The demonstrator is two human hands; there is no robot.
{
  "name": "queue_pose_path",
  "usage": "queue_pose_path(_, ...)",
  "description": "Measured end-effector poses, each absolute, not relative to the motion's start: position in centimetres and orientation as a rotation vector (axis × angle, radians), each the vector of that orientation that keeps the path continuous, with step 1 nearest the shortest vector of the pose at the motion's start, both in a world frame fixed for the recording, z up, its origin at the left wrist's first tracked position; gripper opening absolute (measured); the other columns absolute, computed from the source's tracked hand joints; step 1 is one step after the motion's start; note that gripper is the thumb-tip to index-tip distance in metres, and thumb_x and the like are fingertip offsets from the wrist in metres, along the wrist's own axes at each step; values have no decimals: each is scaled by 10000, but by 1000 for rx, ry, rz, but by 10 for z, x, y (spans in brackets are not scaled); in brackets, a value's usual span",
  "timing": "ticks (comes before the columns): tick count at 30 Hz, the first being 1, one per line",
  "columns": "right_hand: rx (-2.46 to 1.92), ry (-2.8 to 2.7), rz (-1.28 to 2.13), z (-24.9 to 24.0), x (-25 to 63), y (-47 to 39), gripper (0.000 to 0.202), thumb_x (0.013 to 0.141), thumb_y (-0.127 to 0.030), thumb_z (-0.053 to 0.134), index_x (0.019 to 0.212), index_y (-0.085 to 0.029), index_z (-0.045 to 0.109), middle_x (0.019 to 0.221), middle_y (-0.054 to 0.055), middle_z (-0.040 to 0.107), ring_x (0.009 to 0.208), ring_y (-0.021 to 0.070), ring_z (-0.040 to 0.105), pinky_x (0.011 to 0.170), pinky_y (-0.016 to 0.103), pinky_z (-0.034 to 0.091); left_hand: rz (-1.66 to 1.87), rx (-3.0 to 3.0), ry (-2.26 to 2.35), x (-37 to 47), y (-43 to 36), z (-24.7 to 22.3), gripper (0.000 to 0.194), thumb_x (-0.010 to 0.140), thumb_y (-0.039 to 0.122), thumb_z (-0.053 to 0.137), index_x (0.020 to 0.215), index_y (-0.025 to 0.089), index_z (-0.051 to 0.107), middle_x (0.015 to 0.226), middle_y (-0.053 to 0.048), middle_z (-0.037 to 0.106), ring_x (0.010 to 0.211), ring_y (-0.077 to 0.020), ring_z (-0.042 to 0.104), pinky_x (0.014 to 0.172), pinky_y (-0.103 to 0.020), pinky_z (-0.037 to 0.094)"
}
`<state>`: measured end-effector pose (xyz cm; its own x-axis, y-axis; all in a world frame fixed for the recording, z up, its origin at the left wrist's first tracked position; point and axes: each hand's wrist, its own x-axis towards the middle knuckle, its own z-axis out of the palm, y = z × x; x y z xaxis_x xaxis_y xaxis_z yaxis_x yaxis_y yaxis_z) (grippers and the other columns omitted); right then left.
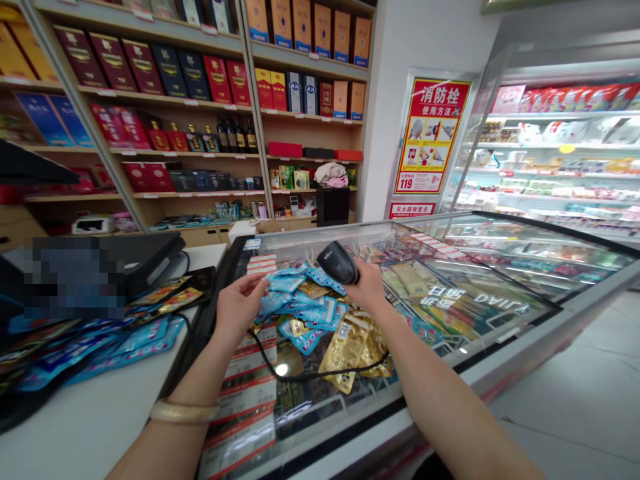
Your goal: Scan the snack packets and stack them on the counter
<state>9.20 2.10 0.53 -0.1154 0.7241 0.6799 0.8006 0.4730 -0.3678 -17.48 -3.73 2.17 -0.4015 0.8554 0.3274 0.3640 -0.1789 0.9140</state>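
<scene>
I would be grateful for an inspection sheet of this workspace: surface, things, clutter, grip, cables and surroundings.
Surface: glass top of a display freezer; white counter beside it at left.
Things: scanner; blue packets and gold packets on the glass.
Clutter: blue packets overlap in a loose heap; another pile of packets covers part of the counter.
Grip: right hand holds the scanner; left hand is at the blue packets, but whether it grips one cannot be told.
Cables: black cable loops over the glass and across the gold packets.
Surroundings: shelves of boxes and bottles behind, red poster on the wall, lit food shelves at right.
</scene>
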Motion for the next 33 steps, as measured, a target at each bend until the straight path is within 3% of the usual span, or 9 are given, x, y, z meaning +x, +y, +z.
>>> queue_pose_path(4, -1273, -1895, -95, 4, 91, 21, 291, 694, -282, 688, 975, -209, 705, 835, 68, 748, 849, 262, 679, 786, 312, 397, 1431, 1688, 2239, -218, -36, 15, 353, 737, 381, 582, 973, 187, 759, 1002, -141, 753, 981, -328, 690, 910, -493, 534)
queue_pose_path(7, -1296, -1913, -90, 3, 90, 21, 257, 698, -282, 690, 946, -215, 698, 823, 64, 746, 832, 256, 676, 786, 310, 396, 1155, 1720, 2674, -248, -37, 8, 295, 707, 313, 592, 909, 178, 760, 1201, -221, 687, 1223, -454, 561, 1032, -672, 390)
queue_pose_path(9, -1311, -1929, -88, 3, 90, 21, 209, 704, -286, 685, 901, -215, 690, 799, 60, 740, 815, 252, 675, 779, 309, 392, 1004, 1637, 2840, -260, -38, 4, 287, 684, 285, 604, 903, 170, 751, 1265, -236, 653, 1333, -485, 454, 1072, -737, 280)
queue_pose_path(15, -1306, -1953, -65, 5, 88, 17, 205, 713, -295, 682, 901, -215, 696, 802, 59, 744, 817, 259, 682, 784, 316, 386, 613, 1371, 2877, -263, -41, 11, 527, 669, 306, 604, 1134, 78, 702, 1468, -262, 497, 1485, -470, 208, 1139, -740, 122)
queue_pose_path(19, -1297, -1972, -48, 7, 86, 14, 266, 704, -309, 705, 951, -214, 715, 844, 70, 756, 850, 275, 687, 773, 323, 386, 504, 1286, 2843, -253, -46, 21, 739, 693, 296, 537, 1362, -15, 538, 1565, -258, 365, 1519, -421, 116, 1178, -694, 81)
queue_pose_path(24, -1295, -1970, -52, 8, 86, 13, 292, 694, -291, 701, 976, -218, 716, 861, 63, 760, 848, 266, 679, 784, 324, 387, 661, 1368, 2853, -241, -53, 28, 759, 692, 186, 464, 1426, -3, 466, 1565, -241, 377, 1522, -377, 154, 1182, -689, 40)
queue_pose_path(28, -1277, -1962, -55, 9, 86, 14, 292, 689, -290, 700, 971, -217, 711, 861, 62, 757, 843, 260, 669, 788, 322, 380, 1052, 1658, 2822, -234, -56, 32, 642, 794, 302, 443, 1386, 67, 518, 1500, -234, 468, 1465, -412, 290, 1151, -745, 48)
queue_pose_path(30, -1252, -1966, -53, 9, 85, 13, 263, 693, -294, 695, 944, -215, 707, 848, 60, 751, 839, 253, 664, 789, 319, 374, 1313, 1791, 2691, -232, -55, 33, 639, 817, 369, 446, 1370, 61, 529, 1462, -236, 496, 1397, -392, 405, 1175, -691, 164)
queue_pose_path(33, -1211, -1976, -53, 9, 84, 12, 253, 700, -304, 690, 937, -215, 698, 852, 53, 747, 824, 239, 655, 794, 316, 366, 1678, 1843, 2454, -229, -48, 32, 644, 788, 425, 539, 1317, 61, 579, 1369, -212, 557, 1310, -331, 511, 1169, -493, 361)
